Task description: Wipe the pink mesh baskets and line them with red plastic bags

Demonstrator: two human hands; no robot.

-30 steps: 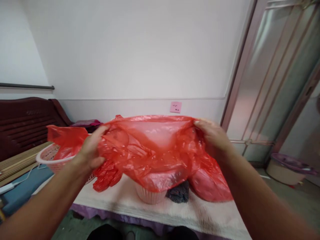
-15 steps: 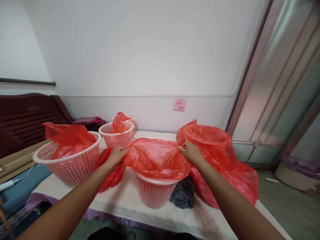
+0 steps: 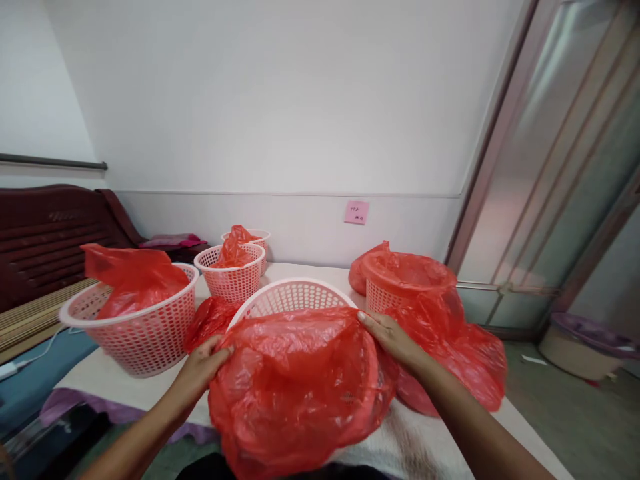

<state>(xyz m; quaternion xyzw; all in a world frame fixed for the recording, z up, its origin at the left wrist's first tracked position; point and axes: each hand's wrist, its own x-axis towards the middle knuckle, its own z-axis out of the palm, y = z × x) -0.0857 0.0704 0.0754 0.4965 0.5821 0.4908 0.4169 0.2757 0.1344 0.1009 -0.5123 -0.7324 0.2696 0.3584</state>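
A red plastic bag (image 3: 300,387) covers the near part of a pink plastic basket (image 3: 295,293), whose back rim and inner wall are bare. The basket is tipped toward me. My left hand (image 3: 205,363) pinches the bag at its left edge, thumb and fingers closed. On the right, my right hand (image 3: 385,333) grips the bag's edge beside the basket rim, thumb on top. Most of the basket's body is hidden behind the bag.
To the left stands a larger pink basket (image 3: 145,333) with a red bag in it. Two smaller baskets (image 3: 233,277) are behind. A bag-lined basket (image 3: 373,297) and loose red bags (image 3: 465,360) lie to the right. A pink note (image 3: 357,212) is on the wall.
The basket has tipped toward me, and the bag has come off its back rim. Both hands have moved lower and nearer with the bag's edge, the left one also leftward.
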